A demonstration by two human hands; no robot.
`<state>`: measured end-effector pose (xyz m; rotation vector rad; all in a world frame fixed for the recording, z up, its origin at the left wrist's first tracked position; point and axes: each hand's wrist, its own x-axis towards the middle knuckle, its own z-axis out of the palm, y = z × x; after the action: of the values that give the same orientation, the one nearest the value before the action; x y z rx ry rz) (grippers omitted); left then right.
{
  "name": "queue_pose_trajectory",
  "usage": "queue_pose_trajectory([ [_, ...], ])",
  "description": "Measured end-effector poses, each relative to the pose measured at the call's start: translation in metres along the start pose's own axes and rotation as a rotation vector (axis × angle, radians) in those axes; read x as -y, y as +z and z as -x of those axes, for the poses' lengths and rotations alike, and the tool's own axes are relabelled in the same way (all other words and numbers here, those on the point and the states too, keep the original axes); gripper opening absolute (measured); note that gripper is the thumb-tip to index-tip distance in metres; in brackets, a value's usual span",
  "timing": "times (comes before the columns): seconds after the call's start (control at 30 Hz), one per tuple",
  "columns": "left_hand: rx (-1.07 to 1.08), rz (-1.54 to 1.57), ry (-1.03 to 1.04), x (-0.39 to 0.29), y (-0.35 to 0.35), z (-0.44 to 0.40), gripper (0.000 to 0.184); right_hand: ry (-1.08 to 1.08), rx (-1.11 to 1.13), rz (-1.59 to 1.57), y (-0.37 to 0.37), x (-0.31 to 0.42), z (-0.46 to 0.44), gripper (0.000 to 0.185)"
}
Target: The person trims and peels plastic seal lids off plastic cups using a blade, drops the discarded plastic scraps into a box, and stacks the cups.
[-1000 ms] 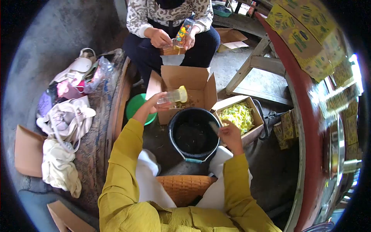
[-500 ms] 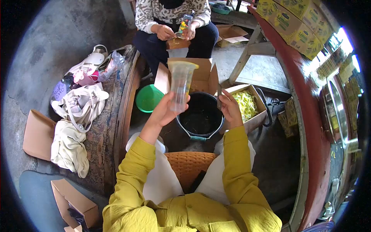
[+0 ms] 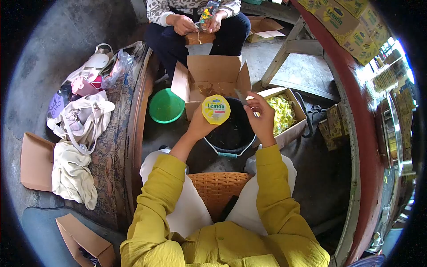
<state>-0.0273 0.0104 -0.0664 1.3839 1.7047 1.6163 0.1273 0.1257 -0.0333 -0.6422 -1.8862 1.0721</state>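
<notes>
My left hand [image 3: 199, 126] is wrapped round a plastic cup whose yellow printed lid [image 3: 216, 110] faces up at me. To the right, my right hand [image 3: 260, 113] is closed on a thin blade-like tool [image 3: 240, 95], its tip pointing up and left. Both hands are over the black bucket [image 3: 229, 135], which has a blue-green handle grip. Just right of the bucket, a cardboard box [image 3: 292, 138] holds yellow-green strips. Behind the bucket stands an open cardboard box [image 3: 213, 69] with some scraps inside.
A green basin [image 3: 166, 106] lies left of the bucket. Opposite, a person's hands [image 3: 195, 24] hold another printed cup. Bags [image 3: 84, 118] rest on the patterned bench at left. A wooden frame [image 3: 284, 55] and stacked yellow cartons [image 3: 338, 22] are at right.
The cup in my left hand has tipped from upright side view until its lid faces me. My right hand has stayed at the bucket's right side, the tool now leaning further left.
</notes>
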Motion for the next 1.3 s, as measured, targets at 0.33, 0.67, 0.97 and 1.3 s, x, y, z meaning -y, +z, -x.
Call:
queue_pose_trajectory([
  [0.33, -0.043, -0.035, 0.033, -0.002, -0.009, 0.001, 0.054, -0.142, 0.145, 0.092, 0.014, 0.023, 0.009, 0.048],
  [0.67, 0.038, 0.025, 0.005, 0.000, -0.010, -0.001, 0.052, -0.351, 0.253, 0.254, 0.019, 0.027, 0.010, 0.030],
  [0.97, 0.073, -0.020, 0.033, -0.001, -0.013, 0.000, 0.052, -0.406, 0.270, 0.305, 0.024, 0.033, 0.013, 0.025],
  [1.3, 0.104, -0.046, 0.041, 0.003, -0.015, 0.002, 0.055, -0.454, 0.273, 0.314, 0.026, 0.028, 0.013, 0.024],
])
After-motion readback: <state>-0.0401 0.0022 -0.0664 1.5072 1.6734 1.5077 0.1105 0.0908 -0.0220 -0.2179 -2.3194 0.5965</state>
